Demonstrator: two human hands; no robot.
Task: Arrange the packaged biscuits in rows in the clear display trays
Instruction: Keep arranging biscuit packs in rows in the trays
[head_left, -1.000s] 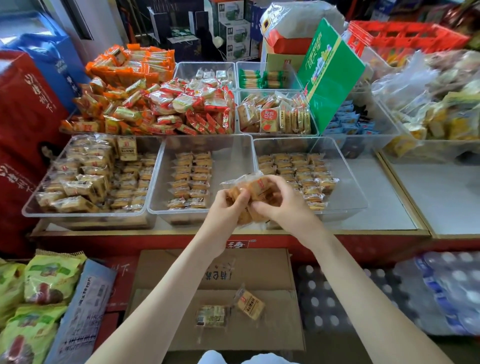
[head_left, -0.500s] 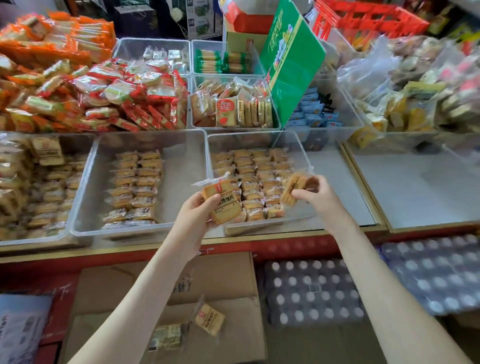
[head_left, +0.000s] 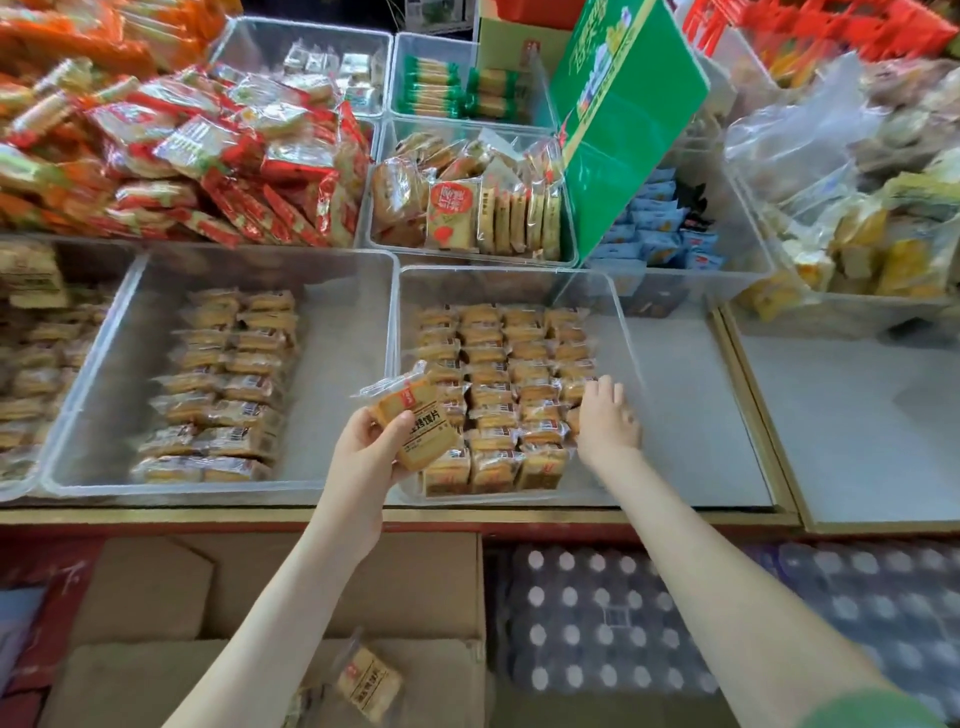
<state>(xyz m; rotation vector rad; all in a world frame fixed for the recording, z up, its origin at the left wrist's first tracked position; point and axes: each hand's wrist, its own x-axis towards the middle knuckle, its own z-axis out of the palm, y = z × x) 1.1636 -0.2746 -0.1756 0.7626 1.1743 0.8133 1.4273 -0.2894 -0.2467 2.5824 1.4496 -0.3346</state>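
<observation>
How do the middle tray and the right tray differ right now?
The middle tray holds two columns of biscuit packets; the right tray holds four. The right hand reaches into the right tray, none into the middle tray. Both are clear, with packets in rows.

Two biscuit trays (head_left: 618, 306) side by side, cardboard box (head_left: 426, 582) below.

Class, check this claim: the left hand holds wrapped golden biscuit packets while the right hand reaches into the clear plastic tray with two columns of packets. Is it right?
Not quite. In the head view the right hand reaches into the clear plastic tray with four columns of packets, beside the two-column tray. The left hand does hold wrapped golden biscuit packets.
</observation>
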